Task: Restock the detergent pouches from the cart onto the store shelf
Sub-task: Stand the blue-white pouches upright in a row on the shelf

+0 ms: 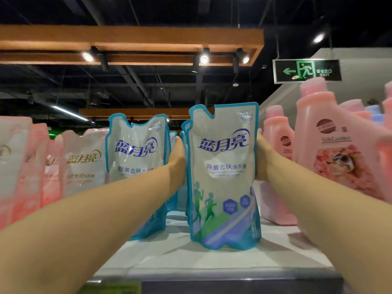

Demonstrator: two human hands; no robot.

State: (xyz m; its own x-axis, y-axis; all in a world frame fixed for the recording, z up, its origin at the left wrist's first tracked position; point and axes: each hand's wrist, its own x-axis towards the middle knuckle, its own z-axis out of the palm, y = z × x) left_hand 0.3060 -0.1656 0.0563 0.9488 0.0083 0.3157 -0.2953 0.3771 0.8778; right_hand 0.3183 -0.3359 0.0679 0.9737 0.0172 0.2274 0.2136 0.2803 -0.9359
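A blue-and-white detergent pouch (222, 177) stands upright on the white shelf (212, 257), at the front of a row of like pouches. My left hand (177, 162) lies against the left side of that row. Against its right side rests my right hand (262, 158). The fingers of both hands reach behind the front pouch and are hidden. A second row of blue pouches (135, 158) stands just to the left.
Pink and white pouches (82, 164) fill the shelf to the left. Pink detergent bottles (339, 149) stand to the right, close to my right forearm. The shelf's front edge (212, 274) runs below. An exit sign (307, 71) hangs above.
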